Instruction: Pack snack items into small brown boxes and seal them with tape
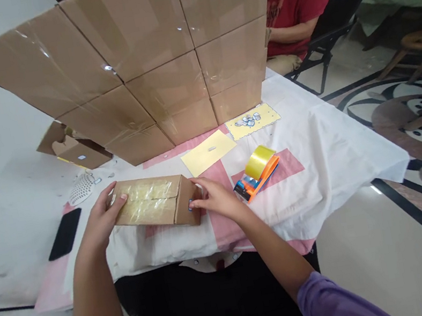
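A small cardboard box (149,200) lies on the cloth in front of me, clear tape shining along its top seam. My left hand (103,214) grips its left end, the thumb on top and the other fingers mostly hidden behind. On the right end, my right hand (213,197) presses with thumb and fingers beside a small blue-edged sticker (190,205). Just right of that hand rests an orange and blue tape dispenser (258,179) with a yellowish tape roll (260,161).
Stacked taped boxes (161,63) form a wall at the back. An opened box (83,150), a black phone (65,234), a yellow card (210,151) and a decorated card holding small bits (253,120) lie around. A person in a red shirt (301,0) sits behind, right.
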`<action>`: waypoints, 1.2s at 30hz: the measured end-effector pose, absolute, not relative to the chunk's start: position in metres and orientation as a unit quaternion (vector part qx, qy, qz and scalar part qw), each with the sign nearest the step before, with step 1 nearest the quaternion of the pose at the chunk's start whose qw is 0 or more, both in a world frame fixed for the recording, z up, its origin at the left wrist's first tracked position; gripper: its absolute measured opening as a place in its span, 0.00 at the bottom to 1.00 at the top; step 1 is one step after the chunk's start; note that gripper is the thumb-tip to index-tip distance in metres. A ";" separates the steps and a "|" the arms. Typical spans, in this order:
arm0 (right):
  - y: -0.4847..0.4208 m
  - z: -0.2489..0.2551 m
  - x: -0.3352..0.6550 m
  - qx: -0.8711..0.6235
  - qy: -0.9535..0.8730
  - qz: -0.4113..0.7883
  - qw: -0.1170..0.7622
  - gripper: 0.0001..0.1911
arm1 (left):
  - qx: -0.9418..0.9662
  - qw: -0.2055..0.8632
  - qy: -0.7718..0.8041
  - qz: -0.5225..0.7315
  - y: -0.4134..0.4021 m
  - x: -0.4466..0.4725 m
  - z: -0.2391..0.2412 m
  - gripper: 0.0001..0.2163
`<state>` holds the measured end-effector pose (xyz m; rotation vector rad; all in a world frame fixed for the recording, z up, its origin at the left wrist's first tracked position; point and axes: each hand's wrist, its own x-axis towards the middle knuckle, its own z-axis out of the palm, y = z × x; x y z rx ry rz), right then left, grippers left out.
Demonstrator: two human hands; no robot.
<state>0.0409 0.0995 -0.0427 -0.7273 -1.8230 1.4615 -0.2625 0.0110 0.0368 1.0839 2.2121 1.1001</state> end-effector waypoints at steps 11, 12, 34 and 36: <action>0.098 -0.043 0.041 -0.256 -0.684 0.581 0.358 0.36 | 0.403 0.227 0.807 0.366 0.015 -0.268 0.035 0.40; 0.097 -0.044 0.041 -0.258 -0.682 0.581 0.361 0.37 | 0.404 0.223 0.809 0.365 0.017 -0.269 0.034 0.40; 0.082 -0.058 0.036 -0.289 -0.680 0.562 0.371 0.37 | 0.457 -0.159 0.776 0.406 -0.030 -0.203 0.007 0.23; 0.078 -0.058 0.036 -0.299 -0.700 0.542 0.357 0.37 | 0.525 -0.191 0.736 0.383 -0.042 -0.179 -0.016 0.26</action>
